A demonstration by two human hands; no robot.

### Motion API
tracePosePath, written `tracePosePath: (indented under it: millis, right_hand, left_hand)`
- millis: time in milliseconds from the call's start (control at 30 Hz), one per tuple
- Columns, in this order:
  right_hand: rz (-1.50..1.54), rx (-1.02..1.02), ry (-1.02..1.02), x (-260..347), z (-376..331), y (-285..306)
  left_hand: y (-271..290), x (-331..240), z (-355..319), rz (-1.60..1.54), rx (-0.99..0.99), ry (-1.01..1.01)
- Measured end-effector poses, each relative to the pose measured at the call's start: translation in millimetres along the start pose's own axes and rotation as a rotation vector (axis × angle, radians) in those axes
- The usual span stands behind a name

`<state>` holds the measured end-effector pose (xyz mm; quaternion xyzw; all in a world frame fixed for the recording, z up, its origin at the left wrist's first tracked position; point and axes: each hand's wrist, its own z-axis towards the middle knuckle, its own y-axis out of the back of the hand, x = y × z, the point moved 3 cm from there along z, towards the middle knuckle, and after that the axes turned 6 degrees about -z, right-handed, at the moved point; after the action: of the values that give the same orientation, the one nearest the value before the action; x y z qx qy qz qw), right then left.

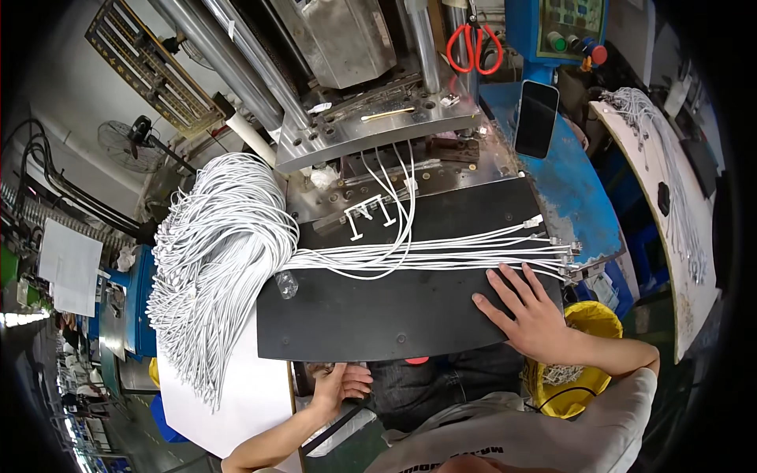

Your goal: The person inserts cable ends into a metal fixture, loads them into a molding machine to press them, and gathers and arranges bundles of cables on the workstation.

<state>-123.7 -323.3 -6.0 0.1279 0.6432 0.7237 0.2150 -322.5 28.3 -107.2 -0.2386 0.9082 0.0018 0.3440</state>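
Observation:
My right hand [527,319] lies palm down on the black work plate [347,315], its fingers spread and the fingertips at the edge of a row of white cables [441,256]. Connectors [572,251] sit at the right ends of these cables. Below the plate's front edge is my left hand [343,386], fingers loosely bent and nothing visible in them. From the press [378,126], several white cables run forward over the plate. A white branched plastic piece [369,214] rests in front of the press.
A thick bundle of white cables [229,229] hangs over the left side. Red-handled scissors [475,49] hang by the press. A phone [536,118] leans at the blue table [583,189]. A yellow-lined bin [593,315] stands by my right arm. Beyond is a control box [564,31].

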Motion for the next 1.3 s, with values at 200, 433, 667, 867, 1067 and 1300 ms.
tracePosePath:
  millis: [200, 433, 667, 867, 1067, 1300]
  right_hand:
    - [0.033, 0.057, -0.007, -1, 1, 2]
    - [0.042, 0.085, -0.003, 0, 1, 4]
    - [0.293, 0.076, 0.078, -17, 31, 50]
    - [1.858, 0.271, -0.475, -72, 147, 1]
    - [1.987, 0.351, -0.222, -44, 212, 2]
    - [0.567, -0.298, -0.244, -27, 252, 2]
  left_hand:
    - [-2, -3, -3, 0.024, 0.011, 0.013]
    - [-5, -3, -5, 0.035, 0.012, 0.047]
    - [-56, -17, -21, 0.314, 0.374, 0.048]
    - [-172, -76, -44, 0.843, 0.872, -0.485]
    - [-179, -154, -7, 0.956, 0.756, -1.357]
    - [-79, -250, 17, 1.76, -0.137, -1.369]
